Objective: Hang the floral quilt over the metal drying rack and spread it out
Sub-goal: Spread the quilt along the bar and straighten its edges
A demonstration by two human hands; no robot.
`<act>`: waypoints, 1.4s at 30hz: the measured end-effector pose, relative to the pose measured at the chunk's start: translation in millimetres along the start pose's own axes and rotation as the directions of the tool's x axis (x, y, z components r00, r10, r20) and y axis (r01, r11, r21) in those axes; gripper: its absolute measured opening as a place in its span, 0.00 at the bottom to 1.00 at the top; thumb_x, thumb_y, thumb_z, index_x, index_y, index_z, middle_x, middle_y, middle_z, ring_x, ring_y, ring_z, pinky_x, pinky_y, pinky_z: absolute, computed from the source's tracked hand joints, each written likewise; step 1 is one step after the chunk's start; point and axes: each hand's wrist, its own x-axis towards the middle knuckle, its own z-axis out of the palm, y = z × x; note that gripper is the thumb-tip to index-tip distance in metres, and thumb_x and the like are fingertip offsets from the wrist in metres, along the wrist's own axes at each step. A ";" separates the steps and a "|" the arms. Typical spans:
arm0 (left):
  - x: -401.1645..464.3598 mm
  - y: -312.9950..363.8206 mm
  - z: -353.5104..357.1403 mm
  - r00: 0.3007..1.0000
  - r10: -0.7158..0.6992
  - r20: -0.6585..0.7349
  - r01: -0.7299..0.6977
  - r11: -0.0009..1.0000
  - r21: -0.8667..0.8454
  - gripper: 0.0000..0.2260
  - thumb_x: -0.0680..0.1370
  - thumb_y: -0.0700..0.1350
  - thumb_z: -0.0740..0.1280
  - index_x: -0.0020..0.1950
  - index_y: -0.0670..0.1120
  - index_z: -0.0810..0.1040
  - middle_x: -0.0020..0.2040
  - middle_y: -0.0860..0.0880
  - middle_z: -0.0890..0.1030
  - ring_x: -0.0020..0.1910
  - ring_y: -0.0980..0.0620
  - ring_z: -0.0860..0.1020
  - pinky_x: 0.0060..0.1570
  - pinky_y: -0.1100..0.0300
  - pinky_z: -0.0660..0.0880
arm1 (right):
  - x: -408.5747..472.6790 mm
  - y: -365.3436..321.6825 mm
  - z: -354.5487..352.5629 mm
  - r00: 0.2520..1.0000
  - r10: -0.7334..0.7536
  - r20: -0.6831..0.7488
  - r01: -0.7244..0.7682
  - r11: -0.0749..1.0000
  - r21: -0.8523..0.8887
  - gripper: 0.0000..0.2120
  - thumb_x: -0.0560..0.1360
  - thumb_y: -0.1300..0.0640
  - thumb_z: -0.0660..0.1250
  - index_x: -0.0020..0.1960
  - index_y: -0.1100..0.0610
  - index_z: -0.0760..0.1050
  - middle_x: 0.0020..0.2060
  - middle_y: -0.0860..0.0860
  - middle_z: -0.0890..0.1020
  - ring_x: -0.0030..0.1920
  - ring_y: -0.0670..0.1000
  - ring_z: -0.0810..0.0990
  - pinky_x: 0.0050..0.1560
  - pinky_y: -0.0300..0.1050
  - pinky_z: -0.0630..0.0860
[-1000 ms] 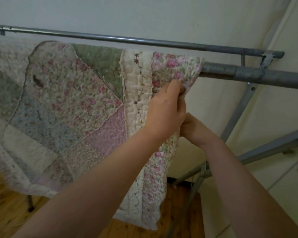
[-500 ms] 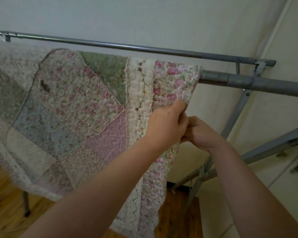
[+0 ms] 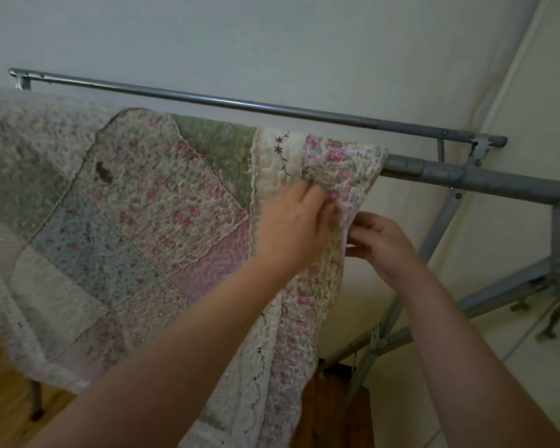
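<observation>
The floral patchwork quilt (image 3: 149,227) hangs over the near bar of the grey metal drying rack (image 3: 485,177) and drapes down towards me, covering the bar's left part. My left hand (image 3: 291,231) lies on the quilt's front close to its right border, fingers pointing up and blurred. My right hand (image 3: 382,244) pinches the quilt's right edge just below the bar, thumb and fingers on the hem. The far rack bar (image 3: 240,103) is bare.
A pale wall stands right behind the rack. The rack's slanted legs and braces (image 3: 434,240) spread to the right and below my right arm. Wooden floor (image 3: 4,402) shows at the lower left under the quilt, with one rack foot (image 3: 37,412) on it.
Both hands have slid down the quilt's right edge from near the bar. My left hand let go of the top corner and now lies on the front. The camera tilted up slightly.
</observation>
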 end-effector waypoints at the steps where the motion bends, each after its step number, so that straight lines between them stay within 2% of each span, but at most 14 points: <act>1: 4.4 -9.9 -4.7 0.999 -0.027 -0.025 0.028 0.999 0.046 0.07 0.75 0.43 0.64 0.43 0.40 0.76 0.42 0.42 0.78 0.39 0.45 0.74 0.37 0.53 0.70 | -1.9 -3.1 4.5 0.997 -0.043 -0.059 0.047 0.997 0.060 0.09 0.74 0.57 0.65 0.40 0.52 0.83 0.36 0.48 0.85 0.38 0.48 0.83 0.38 0.42 0.79; 4: 16.3 -33.2 -16.6 0.994 -0.068 -0.091 0.083 0.981 0.175 0.09 0.72 0.46 0.67 0.45 0.40 0.76 0.45 0.41 0.77 0.42 0.42 0.74 0.40 0.52 0.68 | -6.6 -3.9 23.1 0.966 -0.145 -0.214 0.146 0.989 -0.014 0.08 0.68 0.46 0.69 0.41 0.49 0.81 0.37 0.44 0.85 0.39 0.45 0.83 0.38 0.39 0.79; 6: 17.9 -39.4 -20.2 0.990 -0.008 -0.144 0.046 0.963 0.264 0.13 0.69 0.49 0.70 0.46 0.41 0.77 0.45 0.40 0.78 0.43 0.41 0.75 0.42 0.52 0.68 | -6.3 -1.3 34.3 0.922 -0.183 -0.341 0.139 0.979 -0.148 0.03 0.70 0.50 0.70 0.40 0.48 0.78 0.35 0.43 0.83 0.38 0.42 0.82 0.37 0.36 0.78; 9: 23.5 -57.8 -29.9 0.986 0.020 -0.164 0.029 0.956 0.292 0.23 0.67 0.60 0.70 0.53 0.44 0.78 0.53 0.38 0.77 0.53 0.38 0.74 0.53 0.49 0.64 | -2.9 2.4 47.7 0.815 -0.289 -0.503 0.136 0.938 -0.318 0.04 0.72 0.57 0.69 0.42 0.51 0.75 0.37 0.41 0.79 0.35 0.35 0.77 0.36 0.35 0.73; 10: 27.2 -66.9 -34.1 0.988 0.020 -0.150 0.025 0.957 0.288 0.25 0.67 0.63 0.68 0.55 0.45 0.77 0.56 0.38 0.77 0.56 0.37 0.73 0.55 0.47 0.64 | -2.5 2.0 52.1 0.764 -0.352 -0.540 0.161 0.915 -0.369 0.08 0.72 0.58 0.70 0.48 0.52 0.73 0.41 0.40 0.78 0.38 0.33 0.76 0.38 0.32 0.73; 12: 33.8 -85.0 -42.3 0.993 0.061 -0.105 -0.026 0.951 0.307 0.26 0.70 0.65 0.64 0.58 0.46 0.76 0.57 0.40 0.77 0.58 0.38 0.73 0.57 0.43 0.64 | -3.3 2.1 63.7 0.636 -0.492 -0.594 0.221 0.854 -0.471 0.25 0.70 0.61 0.72 0.64 0.58 0.65 0.53 0.44 0.73 0.51 0.33 0.73 0.47 0.27 0.73; 13: 36.9 -95.2 -46.2 0.992 0.099 -0.082 -0.067 0.943 0.324 0.26 0.72 0.64 0.63 0.59 0.46 0.76 0.57 0.41 0.78 0.58 0.39 0.74 0.57 0.43 0.64 | -1.7 4.4 72.2 0.571 -0.573 -0.588 0.218 0.797 -0.564 0.32 0.70 0.61 0.72 0.68 0.61 0.59 0.59 0.49 0.70 0.59 0.39 0.70 0.56 0.30 0.72; 15: 39.6 -109.1 -51.2 0.984 0.163 -0.067 -0.131 0.931 0.341 0.24 0.74 0.63 0.61 0.59 0.46 0.76 0.56 0.43 0.79 0.57 0.40 0.75 0.57 0.43 0.65 | 1.6 9.1 90.0 0.503 -0.720 -0.479 0.108 0.602 -0.792 0.38 0.70 0.59 0.71 0.71 0.63 0.53 0.67 0.60 0.61 0.69 0.54 0.60 0.69 0.48 0.64; 18: 44.6 -134.9 -61.6 0.974 0.216 -0.071 -0.179 0.922 0.343 0.24 0.75 0.62 0.60 0.59 0.46 0.77 0.54 0.43 0.80 0.55 0.41 0.77 0.57 0.45 0.67 | 18.0 12.7 115.3 0.506 -0.770 -0.388 -0.121 0.382 -0.916 0.37 0.71 0.56 0.70 0.71 0.64 0.52 0.68 0.72 0.55 0.70 0.67 0.51 0.67 0.72 0.54; 20: 48.1 -156.9 -71.9 0.977 0.207 -0.054 -0.177 0.924 0.338 0.26 0.73 0.64 0.61 0.58 0.45 0.77 0.52 0.43 0.81 0.54 0.41 0.77 0.57 0.44 0.68 | 29.0 11.1 122.1 0.499 -0.766 -0.405 -0.226 0.337 -0.914 0.38 0.70 0.54 0.70 0.72 0.63 0.52 0.68 0.75 0.53 0.70 0.72 0.49 0.65 0.75 0.51; 24: 53.9 -207.9 -95.6 0.980 0.197 -0.033 -0.176 0.927 0.330 0.31 0.70 0.69 0.59 0.56 0.44 0.77 0.49 0.43 0.81 0.50 0.41 0.77 0.55 0.44 0.68 | 48.9 -6.0 134.3 0.465 -0.840 -0.281 -0.281 0.161 -0.946 0.31 0.72 0.51 0.65 0.71 0.59 0.61 0.70 0.68 0.61 0.71 0.65 0.52 0.66 0.71 0.48; 29: 60.0 -258.7 -121.6 0.976 0.219 -0.012 -0.203 0.924 0.325 0.31 0.71 0.70 0.57 0.51 0.43 0.77 0.44 0.42 0.80 0.44 0.41 0.77 0.48 0.49 0.68 | 83.9 -29.3 178.6 0.491 -0.868 -0.073 -0.154 -0.004 -0.988 0.19 0.76 0.50 0.59 0.62 0.59 0.73 0.59 0.59 0.78 0.65 0.60 0.72 0.66 0.70 0.51; 36: 59.8 -299.5 -140.2 0.971 0.236 -0.020 -0.221 0.932 0.287 0.28 0.73 0.67 0.58 0.49 0.42 0.77 0.42 0.42 0.80 0.42 0.41 0.77 0.45 0.50 0.68 | 121.9 -47.7 233.4 0.548 -0.837 0.005 -0.088 -0.063 -0.994 0.19 0.76 0.47 0.57 0.56 0.59 0.77 0.48 0.56 0.82 0.49 0.57 0.79 0.58 0.58 0.67; 42: 52.1 -326.7 -152.9 0.976 0.214 -0.048 -0.193 0.939 0.284 0.25 0.74 0.63 0.58 0.54 0.43 0.77 0.47 0.42 0.81 0.47 0.41 0.77 0.49 0.50 0.65 | 127.7 -46.4 239.7 0.545 -0.838 0.011 -0.098 -0.077 -0.992 0.18 0.77 0.47 0.57 0.55 0.58 0.77 0.47 0.55 0.82 0.47 0.58 0.78 0.52 0.53 0.66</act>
